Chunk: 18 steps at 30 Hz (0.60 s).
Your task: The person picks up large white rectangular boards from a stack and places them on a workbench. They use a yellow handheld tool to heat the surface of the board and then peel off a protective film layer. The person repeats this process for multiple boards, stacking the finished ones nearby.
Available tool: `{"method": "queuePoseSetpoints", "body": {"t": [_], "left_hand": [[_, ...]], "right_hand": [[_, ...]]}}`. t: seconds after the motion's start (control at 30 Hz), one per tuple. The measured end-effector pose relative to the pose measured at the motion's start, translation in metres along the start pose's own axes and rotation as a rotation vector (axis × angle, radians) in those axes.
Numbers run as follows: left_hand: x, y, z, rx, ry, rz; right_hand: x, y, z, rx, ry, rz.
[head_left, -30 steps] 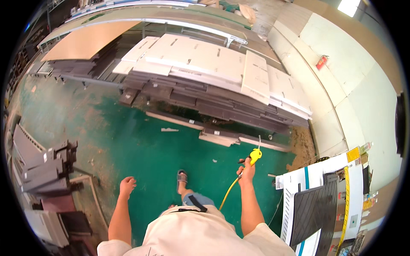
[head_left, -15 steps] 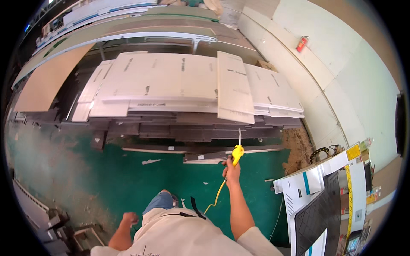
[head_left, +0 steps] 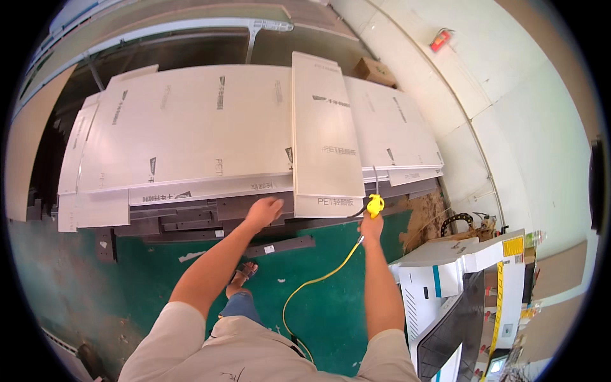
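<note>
My right hand [head_left: 370, 225] is closed round the handle of a yellow air blow gun [head_left: 375, 205]. Its thin nozzle points away from me, beside the right edge of a narrow white panel [head_left: 326, 130]. From the handle a yellow hose [head_left: 321, 277] curves down toward my waist. My left hand [head_left: 264, 214], empty with its fingers loosely apart, reaches over the front edge of the stack, left of the narrow panel. That panel lies across a large white panel [head_left: 191, 130] with printed marks; whether my left hand touches anything is unclear.
Dark boards [head_left: 191, 219] lie under the white panels. On the right stands a white and black machine [head_left: 439, 318]. A cardboard box [head_left: 374, 71] sits behind the stack, and a fire extinguisher [head_left: 439, 41] hangs on the wall. Scraps lie on the green floor [head_left: 159, 267].
I have come closer to the panel stack. My left hand has moved from beside my body up to the stack's front edge. The blow gun, still in my right hand, is now beside the narrow panel.
</note>
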<state>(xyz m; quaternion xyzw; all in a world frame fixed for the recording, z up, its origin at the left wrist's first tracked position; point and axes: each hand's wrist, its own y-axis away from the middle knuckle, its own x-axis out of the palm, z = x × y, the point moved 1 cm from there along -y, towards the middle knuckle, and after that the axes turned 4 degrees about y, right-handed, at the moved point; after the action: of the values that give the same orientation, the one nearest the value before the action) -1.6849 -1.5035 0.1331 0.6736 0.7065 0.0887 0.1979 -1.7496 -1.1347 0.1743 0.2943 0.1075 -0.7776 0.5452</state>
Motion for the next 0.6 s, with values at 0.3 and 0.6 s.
{"method": "queuePoseSetpoints", "body": {"t": [0.3,0.6], "left_hand": [[0.05,-0.088,-0.038,0.094,-0.376,-0.245],[-0.007,-0.054,-0.026,-0.284,0.159,0.191]], "right_hand": [[0.039,-0.081,0.034,0.153,0.102,0.149],[0.051,0.026,0.014,0.336,-0.294,0.208]]}}
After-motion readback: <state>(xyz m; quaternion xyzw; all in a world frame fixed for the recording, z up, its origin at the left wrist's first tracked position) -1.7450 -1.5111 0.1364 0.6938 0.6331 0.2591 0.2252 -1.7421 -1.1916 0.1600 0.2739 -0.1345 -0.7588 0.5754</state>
